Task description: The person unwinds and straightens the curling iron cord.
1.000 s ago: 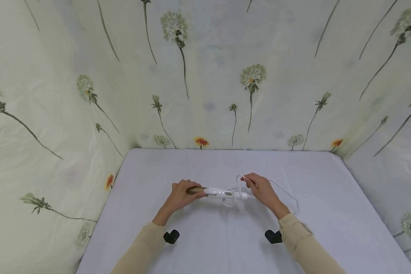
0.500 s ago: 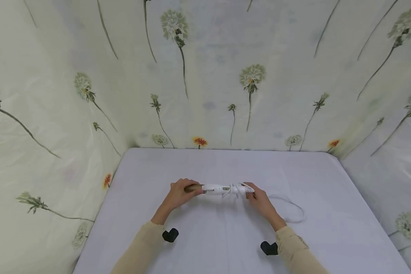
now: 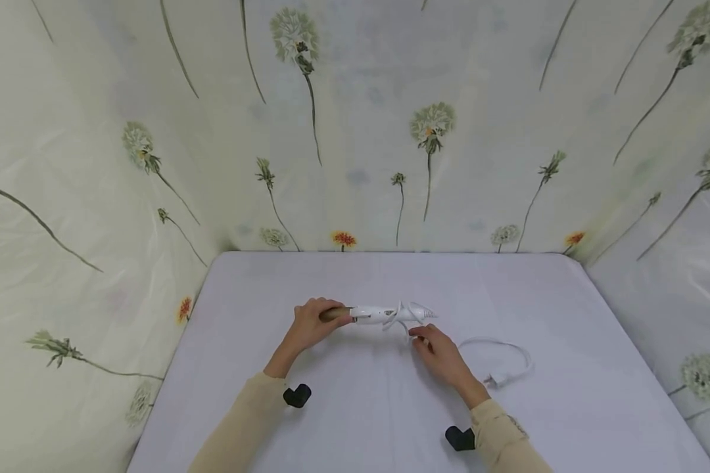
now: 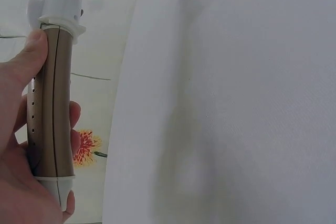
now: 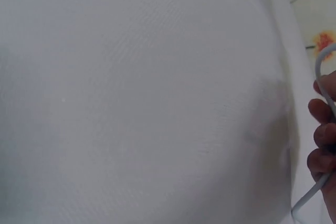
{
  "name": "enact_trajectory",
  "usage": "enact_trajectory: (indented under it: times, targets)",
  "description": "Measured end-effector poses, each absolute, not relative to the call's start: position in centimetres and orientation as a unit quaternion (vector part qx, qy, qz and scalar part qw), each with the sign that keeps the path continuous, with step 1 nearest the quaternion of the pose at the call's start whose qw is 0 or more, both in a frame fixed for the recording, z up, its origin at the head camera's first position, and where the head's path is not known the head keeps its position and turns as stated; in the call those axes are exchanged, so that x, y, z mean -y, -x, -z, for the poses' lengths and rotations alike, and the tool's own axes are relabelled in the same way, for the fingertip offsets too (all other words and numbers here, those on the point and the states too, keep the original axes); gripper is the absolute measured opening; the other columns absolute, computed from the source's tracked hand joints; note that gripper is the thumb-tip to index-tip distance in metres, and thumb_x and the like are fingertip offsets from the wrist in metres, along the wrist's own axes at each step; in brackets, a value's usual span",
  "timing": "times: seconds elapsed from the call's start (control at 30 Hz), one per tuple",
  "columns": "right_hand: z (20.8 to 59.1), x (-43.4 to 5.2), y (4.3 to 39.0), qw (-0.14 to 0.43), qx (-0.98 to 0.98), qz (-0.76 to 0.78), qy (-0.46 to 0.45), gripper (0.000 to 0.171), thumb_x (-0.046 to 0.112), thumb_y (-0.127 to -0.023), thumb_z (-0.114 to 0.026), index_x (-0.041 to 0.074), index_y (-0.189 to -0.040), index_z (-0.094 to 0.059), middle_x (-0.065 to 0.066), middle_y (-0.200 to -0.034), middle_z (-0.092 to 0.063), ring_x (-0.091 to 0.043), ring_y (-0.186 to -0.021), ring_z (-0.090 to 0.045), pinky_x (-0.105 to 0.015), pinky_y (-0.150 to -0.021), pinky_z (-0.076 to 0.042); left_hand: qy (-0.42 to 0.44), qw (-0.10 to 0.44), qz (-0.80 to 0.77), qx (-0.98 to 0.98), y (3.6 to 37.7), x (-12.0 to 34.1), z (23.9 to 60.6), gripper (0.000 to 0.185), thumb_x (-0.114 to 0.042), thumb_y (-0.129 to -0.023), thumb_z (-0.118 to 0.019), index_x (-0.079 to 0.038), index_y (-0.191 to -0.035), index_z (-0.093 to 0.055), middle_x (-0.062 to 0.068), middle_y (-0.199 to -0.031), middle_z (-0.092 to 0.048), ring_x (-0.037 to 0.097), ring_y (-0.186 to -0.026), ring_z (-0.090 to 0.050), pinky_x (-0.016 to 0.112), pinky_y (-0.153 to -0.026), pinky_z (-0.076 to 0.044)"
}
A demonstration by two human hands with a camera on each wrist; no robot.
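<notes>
A curling iron (image 3: 367, 315) with a white handle and a brown barrel (image 4: 55, 103) is held level above the table. My left hand (image 3: 309, 323) grips the barrel, its thumb along one side and its fingers round the other. White cord (image 5: 311, 196) is wound loosely round the handle. My right hand (image 3: 442, 356), just below the handle's right end, holds the cord with curled fingers; in the right wrist view the cord passes through them. The cord's free part loops out to the right of that hand, with a plug (image 3: 492, 380) at its end.
White cloth covers the table (image 3: 355, 414). Flower-printed sheeting (image 3: 355, 131) rises behind it and at both sides. A black angular piece (image 3: 298, 396) sits by the left wrist, and another black piece (image 3: 459, 438) by the right one.
The right hand has drawn the cord round the handle, going from above it to its right end and then below. The iron has shifted slightly up in view. The left hand keeps its grip.
</notes>
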State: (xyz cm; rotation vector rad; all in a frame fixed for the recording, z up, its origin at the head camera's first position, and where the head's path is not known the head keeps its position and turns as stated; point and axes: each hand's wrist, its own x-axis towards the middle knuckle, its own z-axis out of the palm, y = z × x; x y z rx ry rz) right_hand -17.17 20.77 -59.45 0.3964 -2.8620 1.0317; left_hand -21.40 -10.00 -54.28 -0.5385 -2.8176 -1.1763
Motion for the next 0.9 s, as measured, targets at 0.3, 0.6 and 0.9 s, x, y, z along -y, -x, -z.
enact_trajectory:
  times: [0.3, 0.6, 0.9]
  targets:
    - [59.9, -20.1, 16.0, 0.055, 0.938, -0.307, -0.151, 0.016, 0.018, -0.089, -0.065, 0.013, -0.104, -0.068, 0.002, -0.093, -0.064, -0.010, -0.080, -0.057, -0.032, -0.073, -0.046, 0.160, 0.036, 0.370, 0.914, 21.3, 9.8, 53.9, 0.038, -0.054, -0.078, -0.069, -0.027, -0.105, -0.072, -0.009, -0.097, -0.071, 0.012, -0.086, -0.055, 0.036, -0.075, -0.025]
    - [60.1, -20.0, 14.6, 0.077, 0.931, -0.305, -0.184, 0.013, 0.021, -0.087, -0.068, 0.018, -0.100, -0.067, 0.009, -0.089, -0.061, -0.007, -0.081, -0.054, -0.031, -0.074, -0.044, 0.155, 0.048, 0.371, 0.914, 21.5, 9.4, 54.0, 0.040, -0.055, -0.078, -0.069, -0.025, -0.105, -0.072, -0.006, -0.096, -0.070, 0.014, -0.086, -0.055, 0.037, -0.074, -0.024]
    - [60.3, -19.4, 13.2, 0.130, 0.910, -0.313, -0.240, 0.011, 0.025, -0.084, -0.072, 0.022, -0.094, -0.068, 0.015, -0.085, -0.059, -0.001, -0.075, -0.047, -0.021, -0.065, -0.042, 0.154, 0.057, 0.363, 0.917, 21.4, 9.3, 53.9, 0.036, -0.054, -0.078, -0.069, -0.027, -0.101, -0.073, -0.007, -0.094, -0.070, 0.013, -0.085, -0.054, 0.037, -0.073, -0.023]
